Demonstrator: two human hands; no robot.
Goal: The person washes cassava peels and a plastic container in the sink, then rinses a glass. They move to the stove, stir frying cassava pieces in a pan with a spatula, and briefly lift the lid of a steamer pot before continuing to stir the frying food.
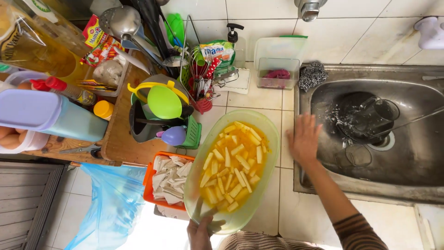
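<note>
A large pale green oval bowl (270, 139) rests on the white tiled counter, filled with cut potato sticks (233, 164) in yellowish water. My left hand (202, 231) grips the bowl's near rim at the bottom of the view. My right hand (304, 139) is spread open and flat, just right of the bowl, over the left edge of the steel sink (416, 153), holding nothing.
A glass jug (377, 115) and a glass lid lie in the sink. An orange basket of peelings (169, 180) sits left of the bowl. A utensil rack, soap pump, steel scourer (312, 76), plastic box and blue bag (111, 199) crowd the surroundings.
</note>
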